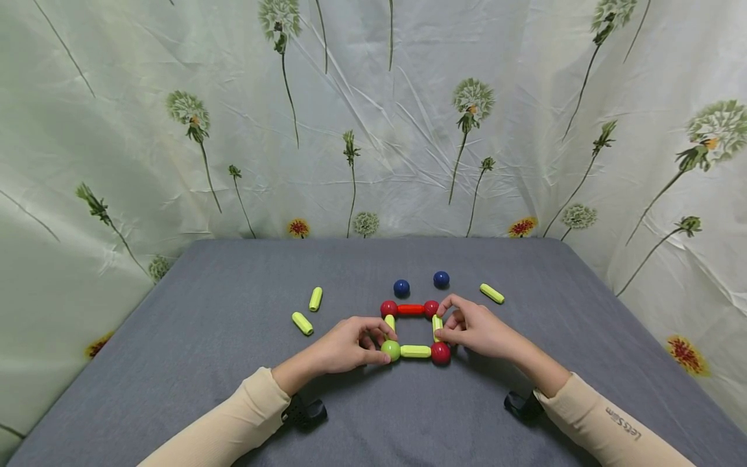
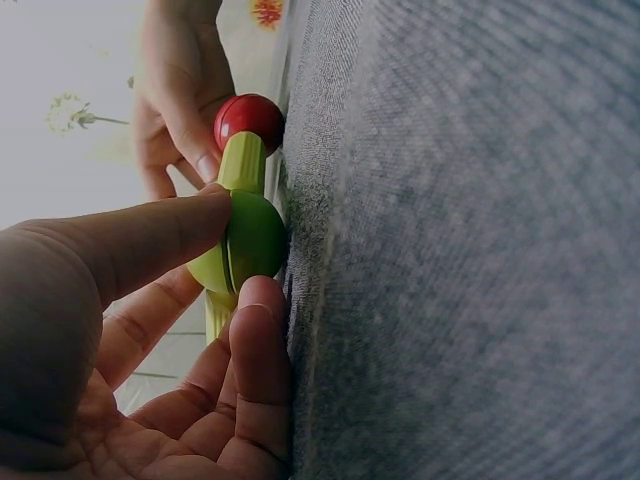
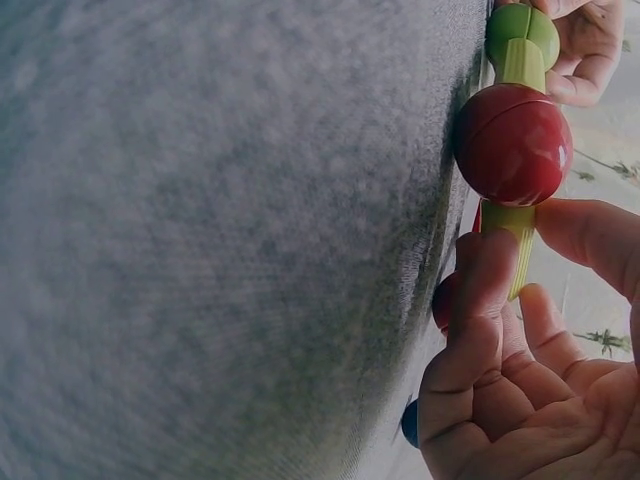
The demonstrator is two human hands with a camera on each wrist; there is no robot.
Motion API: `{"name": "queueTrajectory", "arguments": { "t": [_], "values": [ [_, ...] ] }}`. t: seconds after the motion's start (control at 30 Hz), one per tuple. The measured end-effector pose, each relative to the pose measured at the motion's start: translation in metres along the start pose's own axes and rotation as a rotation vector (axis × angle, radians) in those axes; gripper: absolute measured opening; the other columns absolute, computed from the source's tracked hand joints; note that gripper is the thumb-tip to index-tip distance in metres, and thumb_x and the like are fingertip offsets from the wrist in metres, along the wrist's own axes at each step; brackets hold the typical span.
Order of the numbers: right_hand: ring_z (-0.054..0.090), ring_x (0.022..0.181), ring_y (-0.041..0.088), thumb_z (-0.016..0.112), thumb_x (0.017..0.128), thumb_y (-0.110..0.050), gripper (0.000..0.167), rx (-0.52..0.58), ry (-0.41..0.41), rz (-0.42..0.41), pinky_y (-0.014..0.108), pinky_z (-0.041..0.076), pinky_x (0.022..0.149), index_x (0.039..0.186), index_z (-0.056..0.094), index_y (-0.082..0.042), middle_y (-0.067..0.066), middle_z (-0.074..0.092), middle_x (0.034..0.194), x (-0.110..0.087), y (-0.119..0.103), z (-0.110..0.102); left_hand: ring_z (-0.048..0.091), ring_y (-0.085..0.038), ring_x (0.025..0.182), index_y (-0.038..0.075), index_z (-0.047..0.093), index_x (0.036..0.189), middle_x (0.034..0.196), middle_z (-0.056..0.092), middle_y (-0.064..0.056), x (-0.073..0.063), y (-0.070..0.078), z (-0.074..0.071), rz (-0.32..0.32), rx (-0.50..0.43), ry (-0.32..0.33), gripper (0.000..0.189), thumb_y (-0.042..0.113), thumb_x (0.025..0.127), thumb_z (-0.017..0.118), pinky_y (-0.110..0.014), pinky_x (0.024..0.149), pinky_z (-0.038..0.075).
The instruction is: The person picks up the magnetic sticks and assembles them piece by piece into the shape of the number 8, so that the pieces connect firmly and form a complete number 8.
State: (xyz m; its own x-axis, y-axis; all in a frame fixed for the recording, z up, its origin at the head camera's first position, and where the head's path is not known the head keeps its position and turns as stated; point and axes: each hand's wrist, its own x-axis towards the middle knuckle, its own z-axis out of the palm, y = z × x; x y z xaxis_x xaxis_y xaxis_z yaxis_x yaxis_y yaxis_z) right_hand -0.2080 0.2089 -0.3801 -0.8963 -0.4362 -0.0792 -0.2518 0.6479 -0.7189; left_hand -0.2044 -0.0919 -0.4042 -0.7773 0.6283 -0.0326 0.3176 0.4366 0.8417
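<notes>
A four-sided frame of balls and rods lies on the grey cloth. My left hand [image 1: 348,345] pinches the green ball [image 1: 390,351] at its near left corner, thumb and fingers on either side in the left wrist view. Between thumb and fingers, my right hand [image 1: 481,328] holds the right-hand yellow-green rod [image 1: 437,329], beside the near red ball [image 1: 440,353]. A front yellow-green rod [image 1: 415,351] joins green ball to red ball. Along the far side a red rod [image 1: 411,309] links two red balls [image 1: 388,309]. Left fingers partly cover the left yellow-green rod [image 1: 390,322].
Two dark blue balls [image 1: 401,288] sit just beyond the frame. Loose yellow-green rods [image 1: 302,323] lie to the left, and another loose rod [image 1: 492,293] is at the right. A flower-patterned curtain [image 1: 373,130] hangs behind the grey-covered table [image 1: 233,279].
</notes>
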Motion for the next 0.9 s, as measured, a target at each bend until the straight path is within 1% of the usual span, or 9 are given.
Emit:
{"name": "queueTrajectory", "arguments": {
  "t": [0.3, 0.5, 0.73, 0.9],
  "values": [
    [0.057, 0.069, 0.013, 0.075, 0.096, -0.028, 0.035, -0.009, -0.005, 0.008, 0.026, 0.046, 0.06, 0.118, 0.057, -0.009, 0.0, 0.071, 0.085, 0.0014, 0.001, 0.0005, 0.061, -0.012, 0.072, 0.019, 0.073, 0.116, 0.102, 0.07, -0.006, -0.0006, 0.001, -0.0003, 0.005, -0.014, 0.0, 0.027, 0.018, 0.091, 0.082, -0.025, 0.058, 0.048],
    [0.057, 0.068, 0.011, 0.075, 0.096, -0.029, 0.034, -0.016, -0.005, 0.015, 0.025, 0.046, 0.06, 0.117, 0.057, -0.01, 0.0, 0.07, 0.085, 0.0012, 0.0023, 0.0011, 0.061, -0.012, 0.072, 0.02, 0.073, 0.116, 0.102, 0.07, -0.006, -0.0005, 0.0007, -0.0004, 0.004, -0.013, -0.002, 0.026, 0.018, 0.091, 0.082, -0.025, 0.059, 0.048],
    [0.055, 0.067, 0.012, 0.075, 0.096, -0.029, 0.033, -0.016, -0.005, 0.034, 0.026, 0.045, 0.059, 0.117, 0.057, -0.011, -0.002, 0.069, 0.084, 0.0012, 0.003, 0.0017, 0.062, -0.012, 0.073, 0.019, 0.073, 0.116, 0.103, 0.07, -0.006, -0.0002, 0.0003, -0.0004, 0.007, -0.012, -0.003, 0.026, 0.018, 0.091, 0.082, -0.025, 0.058, 0.048],
    [0.055, 0.067, 0.012, 0.075, 0.096, -0.029, 0.034, -0.012, -0.013, 0.039, 0.026, 0.044, 0.059, 0.117, 0.057, -0.01, 0.0, 0.069, 0.084, 0.0024, 0.0029, 0.0017, 0.061, -0.012, 0.073, 0.02, 0.073, 0.116, 0.102, 0.07, -0.005, 0.0002, 0.0002, -0.0005, 0.004, -0.004, -0.002, 0.026, 0.018, 0.091, 0.082, -0.025, 0.059, 0.048]
  ]
}}
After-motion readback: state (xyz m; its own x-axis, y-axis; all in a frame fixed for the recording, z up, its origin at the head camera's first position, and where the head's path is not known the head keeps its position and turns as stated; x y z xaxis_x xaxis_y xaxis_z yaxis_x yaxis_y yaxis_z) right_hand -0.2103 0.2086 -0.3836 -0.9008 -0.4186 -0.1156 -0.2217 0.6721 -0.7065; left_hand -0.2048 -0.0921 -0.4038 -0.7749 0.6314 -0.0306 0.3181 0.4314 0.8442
